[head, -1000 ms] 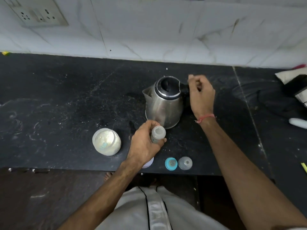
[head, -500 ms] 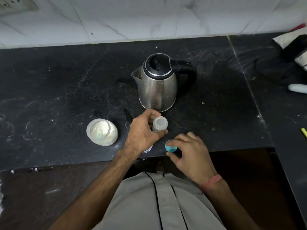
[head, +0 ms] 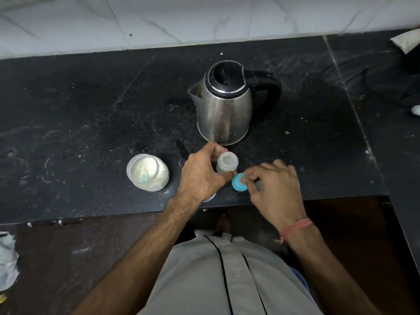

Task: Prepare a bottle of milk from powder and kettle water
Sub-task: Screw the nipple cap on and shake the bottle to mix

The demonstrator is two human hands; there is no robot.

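Near the surface's front edge, my left hand [head: 202, 176] grips the small, light translucent plastic bottle [head: 227, 164]; my right hand [head: 276, 189] pinches the blue teat ring [head: 239, 182], probably slippery, by its rim.

The left hand [head: 202, 176] hides the bottle [head: 226, 164] base and a white lid.

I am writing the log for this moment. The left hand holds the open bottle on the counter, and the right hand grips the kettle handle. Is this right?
Not quite. The head view shows the right hand pinching the blue bottle cap beside the bottle, not the kettle handle. The left hand does hold the open bottle on the counter.
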